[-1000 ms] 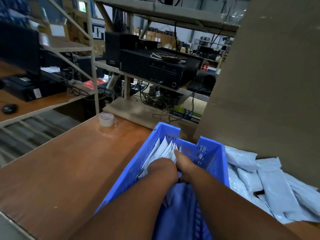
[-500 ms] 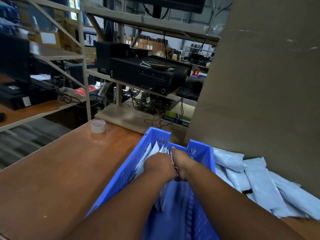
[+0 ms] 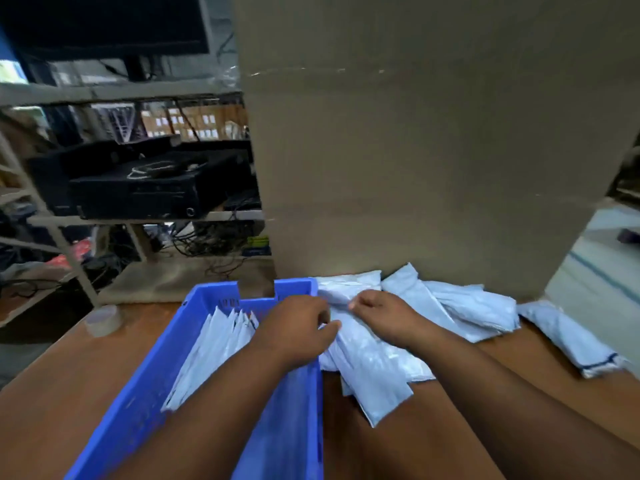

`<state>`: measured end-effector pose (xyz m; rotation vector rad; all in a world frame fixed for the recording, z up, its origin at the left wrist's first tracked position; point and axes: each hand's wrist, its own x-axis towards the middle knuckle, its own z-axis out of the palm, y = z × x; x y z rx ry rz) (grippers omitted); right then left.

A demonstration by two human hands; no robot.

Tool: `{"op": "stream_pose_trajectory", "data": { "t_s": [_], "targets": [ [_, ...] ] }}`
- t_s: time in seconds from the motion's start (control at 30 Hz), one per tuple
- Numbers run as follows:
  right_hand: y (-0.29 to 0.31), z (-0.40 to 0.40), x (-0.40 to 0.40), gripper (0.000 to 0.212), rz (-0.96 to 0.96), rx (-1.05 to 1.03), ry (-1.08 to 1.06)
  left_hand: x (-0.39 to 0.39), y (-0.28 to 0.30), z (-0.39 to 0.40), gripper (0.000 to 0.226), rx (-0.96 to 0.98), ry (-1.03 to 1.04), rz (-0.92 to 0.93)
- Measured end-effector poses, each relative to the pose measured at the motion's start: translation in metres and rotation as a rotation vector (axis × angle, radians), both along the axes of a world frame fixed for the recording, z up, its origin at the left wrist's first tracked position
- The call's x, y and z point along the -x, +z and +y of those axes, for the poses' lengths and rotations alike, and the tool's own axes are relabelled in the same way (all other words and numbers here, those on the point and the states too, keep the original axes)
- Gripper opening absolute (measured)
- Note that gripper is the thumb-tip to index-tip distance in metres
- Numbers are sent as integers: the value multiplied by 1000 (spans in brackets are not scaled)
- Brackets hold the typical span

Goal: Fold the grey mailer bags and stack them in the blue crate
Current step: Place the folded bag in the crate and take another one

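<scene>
Nearest the camera, both forearms reach forward over the table (image 3: 62,403), the left one crossing above the crate (image 3: 138,403) and the right one over bare wood. The crate lies lengthwise away from the person, and folded bags (image 3: 211,348) stand on edge along its left side, leaning together in a row. Just past the crate's right wall, the loose bags (image 3: 374,368) lie in a heap on the table, the closest one with its long axis running from the hands back toward the person and a little to the right. The left hand (image 3: 298,329) sits at the crate's right rim with curled fingers and a thumb that seem to pinch the near bag's upper edge; the right hand (image 3: 384,317) is just beside it, fingers curled onto the same pale plastic, though blur makes the exact hold hard to read. So the bag to be folded is directly under and between the two hands, right of the crate, and either hand reaches it equally; the left is nearer the crate for the drop. Further out, more bags (image 3: 471,306) fan rightward along the foot of a tall box (image 3: 415,150). A tape roll (image 3: 103,320) sits near the table's far left edge, well apart.
</scene>
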<state>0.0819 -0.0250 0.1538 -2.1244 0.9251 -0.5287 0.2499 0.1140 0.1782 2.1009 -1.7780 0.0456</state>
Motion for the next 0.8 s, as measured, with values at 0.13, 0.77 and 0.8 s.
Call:
{"op": "stream_pose_trajectory", "data": {
  "t_s": [0.13, 0.77, 0.8],
  "targets": [
    [-29, -28, 73, 28, 105, -33, -17, 70, -3, -48, 40, -71, -99, -17],
    [-175, -36, 80, 33, 240, -306, 41, 164, -66, -54, 31, -465, 225, -57],
    [-176, -36, 80, 25, 221, -306, 42, 166, -67, -51, 32, -452, 227, -64]
  ]
}}
